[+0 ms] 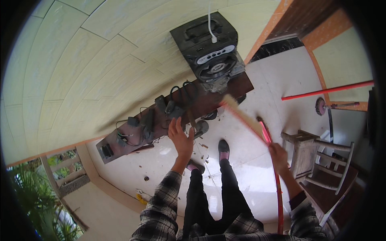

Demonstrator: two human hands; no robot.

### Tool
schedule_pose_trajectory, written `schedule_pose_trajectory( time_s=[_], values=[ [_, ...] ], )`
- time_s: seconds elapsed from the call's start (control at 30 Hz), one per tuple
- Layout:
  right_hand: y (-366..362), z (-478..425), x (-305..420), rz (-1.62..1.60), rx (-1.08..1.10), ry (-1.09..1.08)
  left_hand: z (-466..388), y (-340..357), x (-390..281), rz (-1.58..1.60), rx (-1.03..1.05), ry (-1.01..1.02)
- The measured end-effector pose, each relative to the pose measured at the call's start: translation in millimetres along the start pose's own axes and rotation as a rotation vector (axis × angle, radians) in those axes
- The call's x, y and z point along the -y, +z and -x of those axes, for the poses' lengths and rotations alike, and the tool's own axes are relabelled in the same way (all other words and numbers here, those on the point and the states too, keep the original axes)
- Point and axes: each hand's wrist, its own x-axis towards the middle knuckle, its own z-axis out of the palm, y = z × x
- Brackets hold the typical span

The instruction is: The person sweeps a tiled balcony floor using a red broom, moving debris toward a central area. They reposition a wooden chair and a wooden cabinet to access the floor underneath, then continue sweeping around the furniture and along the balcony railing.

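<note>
My right hand (279, 156) grips the near end of a long brush (242, 116) with pale bristles and a reddish back, blurred by motion. The brush's far end is by the front edge of a dark wooden bench (208, 98). A red pole (278, 186) runs past my right hand; whether the hand also touches it I cannot tell. My left hand (181, 138) is raised with fingers apart, holding nothing, in front of the bench. Just beyond its fingertips are a black power adapter (175, 112) and coiled cables (181, 90).
A dusty black speaker (208, 51) with a white cable stands at the bench's right end. More adapters (147, 120) lie leftward. Debris (204, 146) litters the tiled floor around my shoes. At right are a wooden chair (304, 150) and another red pole (325, 92). A tiled wall (105, 66) rises behind.
</note>
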Motion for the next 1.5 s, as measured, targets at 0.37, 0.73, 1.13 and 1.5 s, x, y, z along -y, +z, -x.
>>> schedule_pose_trajectory(
  time_s=[0.37,0.73,1.13,1.5],
  values=[
    [137.2,-138.4,99.7,-0.212,0.071,-0.227,124.4,13.3,-15.4,0.123,0.289,-0.103],
    [-45.6,119.9,-184.0,0.521,0.722,0.64,240.7,26.4,25.1,0.501,0.468,-0.447],
    [-3.9,210.3,-50.9,-0.114,0.681,1.078,340.9,-21.7,45.1,0.813,0.505,-0.569],
    [33.9,252.3,125.2,0.334,1.176,0.369,412.5,-51.9,23.4,1.454,0.8,-1.156]
  ],
)
